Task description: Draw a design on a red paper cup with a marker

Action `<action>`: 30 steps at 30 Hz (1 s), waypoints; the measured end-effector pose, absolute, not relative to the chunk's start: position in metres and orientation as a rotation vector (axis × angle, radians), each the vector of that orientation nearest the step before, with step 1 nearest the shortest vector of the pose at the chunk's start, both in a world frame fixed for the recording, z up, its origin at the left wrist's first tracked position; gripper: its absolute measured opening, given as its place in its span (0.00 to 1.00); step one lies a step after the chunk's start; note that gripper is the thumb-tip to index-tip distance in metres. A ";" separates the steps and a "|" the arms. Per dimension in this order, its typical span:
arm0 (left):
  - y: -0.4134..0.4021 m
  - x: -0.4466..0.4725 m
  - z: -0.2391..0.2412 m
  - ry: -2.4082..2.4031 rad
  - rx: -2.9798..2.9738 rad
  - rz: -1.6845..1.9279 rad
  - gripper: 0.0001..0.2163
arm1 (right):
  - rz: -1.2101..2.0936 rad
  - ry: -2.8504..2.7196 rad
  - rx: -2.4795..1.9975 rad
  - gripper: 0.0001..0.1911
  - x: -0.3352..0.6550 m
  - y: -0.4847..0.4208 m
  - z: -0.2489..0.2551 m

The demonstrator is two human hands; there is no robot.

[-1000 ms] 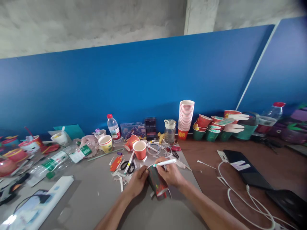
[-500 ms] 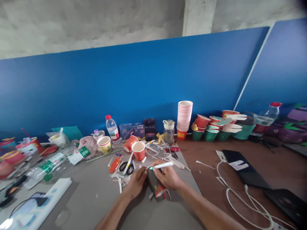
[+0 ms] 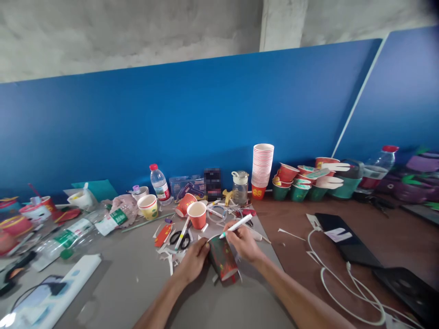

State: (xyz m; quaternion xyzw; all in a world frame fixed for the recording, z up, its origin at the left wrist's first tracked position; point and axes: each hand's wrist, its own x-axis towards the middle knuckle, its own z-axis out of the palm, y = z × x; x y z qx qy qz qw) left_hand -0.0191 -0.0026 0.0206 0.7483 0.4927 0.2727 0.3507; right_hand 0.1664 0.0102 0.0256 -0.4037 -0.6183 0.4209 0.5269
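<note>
A paper cup (image 3: 222, 259), darkened with green over its red print, lies on its side on the grey table, its base toward me. My left hand (image 3: 194, 260) grips its rim end from the left, thumb on top. In my right hand (image 3: 244, 243) is a white marker (image 3: 239, 224) with a green tip, pinched between thumb and fingers and slanted up to the right. The green tip is close to the cup's rim; whether it touches I cannot tell. Beyond the hands stand an upright red paper cup (image 3: 197, 215) and black-handled scissors (image 3: 180, 239).
Paper scraps (image 3: 170, 258) lie left of my hands. A tall cup stack (image 3: 263, 169), a lidded glass jar (image 3: 240, 188) and a red-capped bottle (image 3: 159, 185) line the blue partition (image 3: 206, 114). White cables (image 3: 324, 278) and a dark phone (image 3: 343, 237) lie on the right.
My right hand has shifted slightly right and up from the cup, exposing more of its green side. The marker now slants more steeply. My left hand keeps its hold.
</note>
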 end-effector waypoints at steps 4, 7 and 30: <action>-0.003 -0.019 0.021 1.283 1.951 0.714 0.15 | 1.040 -1.415 -0.964 0.03 0.168 0.016 0.016; -0.003 -0.020 0.021 1.286 1.934 0.696 0.15 | 1.055 -1.462 -0.932 0.04 0.165 0.016 0.012; -0.002 -0.020 0.019 1.299 1.966 0.703 0.15 | 0.980 -1.448 -0.983 0.04 0.161 0.011 0.019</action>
